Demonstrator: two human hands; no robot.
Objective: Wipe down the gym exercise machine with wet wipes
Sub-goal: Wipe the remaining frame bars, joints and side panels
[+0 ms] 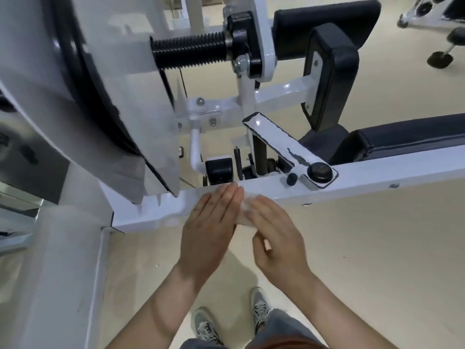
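A white wet wipe (245, 212) is pressed between my two hands, just in front of the white horizontal frame bar (364, 181) of the gym machine. My left hand (210, 227) lies flat with fingers straight and together against the wipe's left side. My right hand (275, 233) curls around the wipe from the right, thumb and fingers pinching it. Most of the wipe is hidden by my hands. Black seat pads (329, 79) sit behind the bar on the right.
A large white shroud with a black pulley wheel (83, 91) looms at the left. A black threaded spring (188, 50) and a white lever arm (279, 144) with a black knob rise behind the bar. Beige floor and my shoes (260, 308) lie below. Another machine (427, 16) stands far right.
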